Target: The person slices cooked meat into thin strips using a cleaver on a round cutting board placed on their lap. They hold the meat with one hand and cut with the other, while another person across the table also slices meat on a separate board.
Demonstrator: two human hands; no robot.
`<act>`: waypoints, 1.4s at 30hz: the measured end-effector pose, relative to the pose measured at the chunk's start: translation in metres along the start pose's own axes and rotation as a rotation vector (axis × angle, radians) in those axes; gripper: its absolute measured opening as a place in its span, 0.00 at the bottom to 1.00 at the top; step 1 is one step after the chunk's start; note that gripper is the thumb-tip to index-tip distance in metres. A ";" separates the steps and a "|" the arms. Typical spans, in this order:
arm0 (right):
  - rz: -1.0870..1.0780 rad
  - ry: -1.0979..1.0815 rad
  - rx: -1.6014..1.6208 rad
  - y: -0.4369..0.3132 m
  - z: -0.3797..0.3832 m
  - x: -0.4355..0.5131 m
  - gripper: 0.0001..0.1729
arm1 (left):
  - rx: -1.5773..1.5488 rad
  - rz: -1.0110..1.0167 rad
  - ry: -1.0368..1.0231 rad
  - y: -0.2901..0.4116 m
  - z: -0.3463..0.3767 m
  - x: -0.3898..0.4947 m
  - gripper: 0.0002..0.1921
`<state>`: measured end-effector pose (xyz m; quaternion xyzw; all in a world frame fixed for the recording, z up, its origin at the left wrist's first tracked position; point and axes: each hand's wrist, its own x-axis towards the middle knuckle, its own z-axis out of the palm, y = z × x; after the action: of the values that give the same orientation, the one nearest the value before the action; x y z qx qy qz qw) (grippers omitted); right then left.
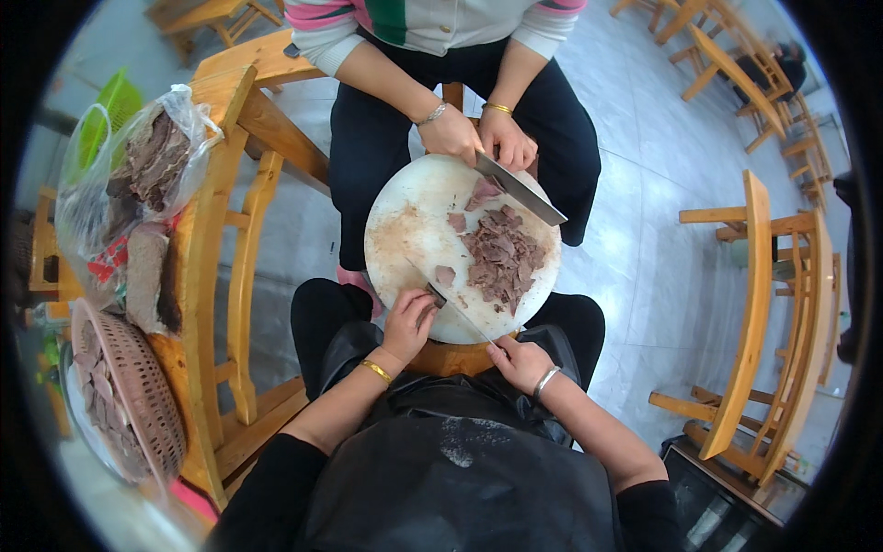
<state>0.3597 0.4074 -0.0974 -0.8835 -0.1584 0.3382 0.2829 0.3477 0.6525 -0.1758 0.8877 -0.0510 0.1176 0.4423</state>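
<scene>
My right hand (519, 360) grips the handle of a kitchen knife (469, 319), whose thin blade lies over the near part of a round white chopping board (400, 241). Close to that blade, my left hand (412, 323) holds a small dark piece of meat (436, 295) against the board with curled fingers. A heap of sliced cooked meat (505, 255) covers the board's right half. One loose slice (445, 276) sits between the heap and my left fingers. The board rests on a wooden support (448, 359) between my knees.
Across the board, a co-worker's hands (476, 141) hold a cleaver (524, 190) over its far edge, near another meat piece (483, 193). On the wooden table (200, 276) at left are a plastic bag of meat (155, 159), a meat block (147, 276) and a perforated basket (148, 386). Wooden benches (745, 317) stand right.
</scene>
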 end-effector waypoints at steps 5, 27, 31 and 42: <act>0.021 -0.027 0.045 -0.002 -0.004 0.001 0.24 | 0.008 0.070 -0.031 0.000 -0.002 0.003 0.09; 0.053 -0.028 0.032 -0.027 -0.018 -0.007 0.23 | 0.036 0.131 -0.022 -0.012 0.002 0.011 0.07; 0.066 -0.054 0.028 -0.030 -0.016 -0.006 0.23 | 0.046 0.135 -0.019 -0.013 0.001 0.010 0.08; 0.088 -0.076 0.047 -0.031 -0.018 -0.006 0.24 | 0.074 0.174 -0.005 -0.012 0.003 0.009 0.08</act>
<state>0.3647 0.4225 -0.0646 -0.8692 -0.1219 0.3873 0.2823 0.3594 0.6570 -0.1847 0.8959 -0.1247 0.1553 0.3971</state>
